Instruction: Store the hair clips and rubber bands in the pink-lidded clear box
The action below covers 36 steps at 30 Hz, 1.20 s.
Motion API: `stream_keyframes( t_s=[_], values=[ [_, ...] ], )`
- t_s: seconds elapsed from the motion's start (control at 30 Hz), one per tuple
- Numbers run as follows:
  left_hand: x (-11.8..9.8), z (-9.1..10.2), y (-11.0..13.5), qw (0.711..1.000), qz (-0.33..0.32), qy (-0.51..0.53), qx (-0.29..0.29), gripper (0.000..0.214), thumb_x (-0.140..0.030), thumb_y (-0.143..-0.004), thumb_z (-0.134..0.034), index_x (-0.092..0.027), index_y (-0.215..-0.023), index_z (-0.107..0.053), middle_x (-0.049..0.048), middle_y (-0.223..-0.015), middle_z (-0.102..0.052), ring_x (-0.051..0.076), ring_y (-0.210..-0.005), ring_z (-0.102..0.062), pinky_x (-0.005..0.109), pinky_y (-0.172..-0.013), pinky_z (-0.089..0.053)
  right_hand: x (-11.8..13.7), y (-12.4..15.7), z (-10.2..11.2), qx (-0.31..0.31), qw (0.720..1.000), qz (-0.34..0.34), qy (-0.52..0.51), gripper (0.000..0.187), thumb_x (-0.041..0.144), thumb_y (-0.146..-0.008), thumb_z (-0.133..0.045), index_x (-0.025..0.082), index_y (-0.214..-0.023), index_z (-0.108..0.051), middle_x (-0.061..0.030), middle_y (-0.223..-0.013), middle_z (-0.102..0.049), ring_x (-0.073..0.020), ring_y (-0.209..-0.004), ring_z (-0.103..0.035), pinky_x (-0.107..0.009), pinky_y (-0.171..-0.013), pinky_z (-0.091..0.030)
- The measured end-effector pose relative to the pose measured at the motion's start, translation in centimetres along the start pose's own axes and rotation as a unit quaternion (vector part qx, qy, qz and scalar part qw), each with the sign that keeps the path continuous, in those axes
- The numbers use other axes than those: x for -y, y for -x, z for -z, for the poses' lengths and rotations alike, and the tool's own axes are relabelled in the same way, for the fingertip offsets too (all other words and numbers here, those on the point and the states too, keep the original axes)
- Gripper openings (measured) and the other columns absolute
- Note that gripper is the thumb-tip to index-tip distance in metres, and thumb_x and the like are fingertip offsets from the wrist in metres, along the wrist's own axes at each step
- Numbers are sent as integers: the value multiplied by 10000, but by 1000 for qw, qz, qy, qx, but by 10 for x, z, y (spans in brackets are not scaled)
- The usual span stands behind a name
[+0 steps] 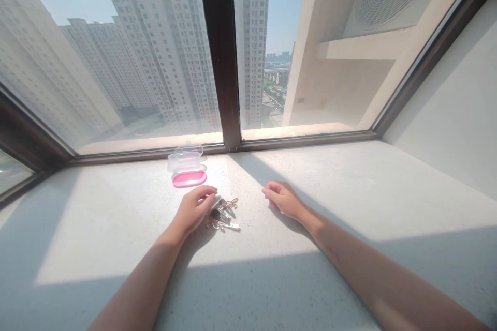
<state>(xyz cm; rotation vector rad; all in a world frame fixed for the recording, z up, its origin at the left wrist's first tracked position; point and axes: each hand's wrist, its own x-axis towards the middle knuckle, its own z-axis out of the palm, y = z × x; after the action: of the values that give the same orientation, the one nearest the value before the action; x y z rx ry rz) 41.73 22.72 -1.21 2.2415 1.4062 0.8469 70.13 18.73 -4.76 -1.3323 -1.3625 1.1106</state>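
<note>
My left hand point(195, 206) rests at the left side of a small pile of metallic hair clips point(224, 214), its thumb and fingers curved with a gap between them. The clips are silvery and rose-gold; some have dark round parts and bow-like shapes. Whether the fingertips touch the clips I cannot tell. To the right of the pile, apart from it, my right hand point(284, 199) is closed, thumb pressed to the fingers; anything inside is hidden. Beyond my left hand stand a clear plastic box point(184, 161) and a pink oval lid or tray point(189, 179).
The pale speckled windowsill point(248, 289) carries bands of sun and shadow. A dark window frame point(230, 134) bounds it at the back, with tall buildings outside. A white wall point(458, 108) closes off the right side.
</note>
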Motion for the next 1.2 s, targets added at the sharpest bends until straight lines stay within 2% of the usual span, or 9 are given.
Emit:
stream_keyframes(
  t_s=[0.17, 0.27, 0.37, 0.47, 0.6, 0.77, 0.87, 1.03, 1.2],
  values=[
    [7, 10, -1, 999, 7, -52, -4, 260, -311, -839, -507, -198, -986, -689, 89, -1060, -721, 272, -991, -649, 390, -889, -483, -2, -1, 1, -1, 1000, -1, 1, 311, 432, -798, -571, 199, -621, -467, 65, -443, -406, -77, -396, -372, -199, -430, -303],
    [10, 14, 0, 997, -3, -74, 21, 250, -318, -846, -491, -206, -930, -698, 90, -975, -727, 276, -910, -653, 391, -836, -485, -3, -1, 1, 0, 1000, -1, 5, 304, 422, -805, -569, 199, -622, -475, 63, -442, -414, -76, -391, -372, -199, -426, -299],
    [10, 15, 0, 996, -13, -79, 37, 244, -264, -831, -475, -208, -889, -705, 90, -995, -728, 273, -937, -648, 381, -853, -479, -4, -1, 2, 0, 1000, 1, 9, 303, 418, -812, -569, 198, -623, -480, 63, -439, -414, -78, -393, -376, -198, -426, -302],
    [5, 14, 1, 995, -29, -69, 59, 240, -235, -823, -483, -213, -890, -712, 75, -1033, -730, 252, -969, -653, 349, -866, -485, -4, -1, 3, 0, 1000, 4, 13, 297, 403, -820, -568, 197, -625, -481, 62, -444, -421, -79, -401, -384, -198, -437, -316],
    [-4, 11, 5, 994, -52, -36, 93, 245, -249, -862, -465, -206, -917, -700, 62, -960, -736, 223, -897, -669, 328, -822, -507, -2, 0, 2, 0, 1000, 9, 20, 295, 387, -832, -551, 197, -622, -468, 65, -448, -415, -78, -408, -382, -199, -446, -315],
    [-4, 5, 2, 998, -54, -25, 36, 250, -307, -880, -494, -186, -993, -681, 91, -1063, -712, 247, -1008, -646, 367, -904, -490, 1, 1, 1, -4, 999, 16, 31, 297, 378, -840, -543, 196, -616, -471, 59, -454, -424, -81, -413, -378, -206, -449, -315],
    [-3, -2, -3, 996, -69, -26, 50, 272, -339, -899, -493, -188, -1036, -673, 99, -1127, -692, 245, -1046, -634, 370, -930, -483, 1, 0, 1, -6, 999, 21, 37, 299, 376, -840, -543, 194, -613, -475, 53, -457, -434, -82, -414, -385, -207, -453, -324],
    [-7, -11, -6, 993, -91, -20, 71, 243, -320, -901, -488, -216, -948, -702, 62, -1099, -709, 208, -1037, -643, 315, -942, -485, 0, 0, 1, -8, 998, 33, 56, 287, 365, -843, -540, 192, -618, -496, 47, -458, -445, -89, -422, -402, -211, -457, -329],
    [4, -6, -11, 997, -61, -48, 23, 233, -299, -870, -496, -213, -930, -704, 56, -1098, -713, 211, -1040, -642, 311, -941, -485, 10, 3, -2, -26, 993, 67, 98, 217, 327, -830, -557, 189, -664, -535, 28, -552, -512, -112, -501, -484, -230, -503, -372]
  ],
)
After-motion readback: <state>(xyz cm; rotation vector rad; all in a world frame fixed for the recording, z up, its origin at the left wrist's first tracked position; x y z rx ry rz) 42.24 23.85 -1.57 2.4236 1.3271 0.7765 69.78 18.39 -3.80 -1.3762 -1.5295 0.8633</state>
